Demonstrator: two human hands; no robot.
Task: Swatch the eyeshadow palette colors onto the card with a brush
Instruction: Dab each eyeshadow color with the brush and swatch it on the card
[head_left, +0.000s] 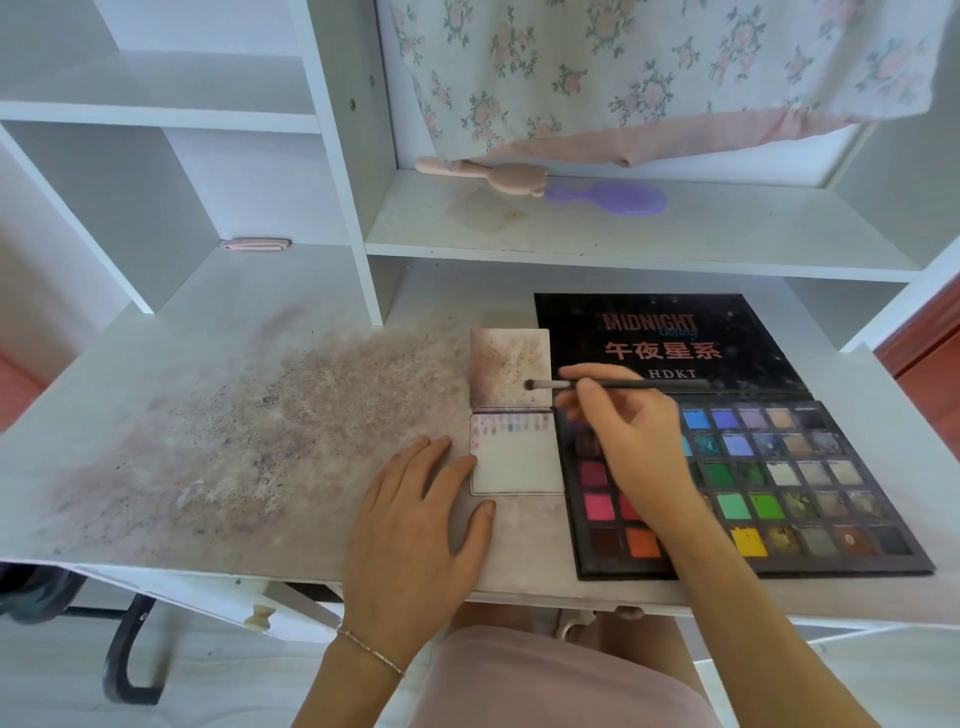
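A white swatch card (514, 462) lies on the desk with a row of small colour marks along its top edge. Above it sits a stained square card (506, 364). My right hand (631, 441) holds a thin dark brush (623, 385) whose tip hovers over the stained card's lower right corner. The open eyeshadow palette (779, 483) with several coloured pans lies to the right, partly covered by my right hand. My left hand (415, 519) rests flat on the desk, fingertips touching the swatch card's left edge and bottom-left corner.
The white desk (234, 441) carries a wide pinkish powder stain on its left half. A shelf behind holds a pink brush (483, 174) and a purple hairbrush (613, 197). Floral cloth (649, 67) hangs above. A small pink item (256, 245) lies at the back left.
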